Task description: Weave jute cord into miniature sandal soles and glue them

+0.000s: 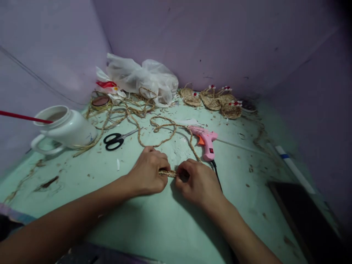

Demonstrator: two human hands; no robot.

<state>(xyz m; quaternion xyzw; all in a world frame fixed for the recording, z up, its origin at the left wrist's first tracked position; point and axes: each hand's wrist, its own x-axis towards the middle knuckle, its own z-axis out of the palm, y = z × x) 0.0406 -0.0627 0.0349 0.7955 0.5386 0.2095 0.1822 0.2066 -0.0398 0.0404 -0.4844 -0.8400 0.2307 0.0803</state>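
Observation:
Between my two hands runs a short stretch of braided straw rope [172, 173]. My left hand [151, 170] is closed around its left end, knuckles up. At the other end, the thumb and fingers of my right hand [196, 179] pinch it. More of the braided rope loops over the table just beyond my hands, and one strand comes down toward my right hand. A pink glue gun [205, 141] with an orange trigger lies beyond my right hand. Black-handled scissors [117, 140] rest beyond my left hand.
A white jug [74, 128] with a red stick in it stands at the left. Behind are a plastic bag [145, 75] and several woven straw pieces [211, 101] with red and white beads. At the right lie a dark flat object [305, 220] and a white strip [295, 168].

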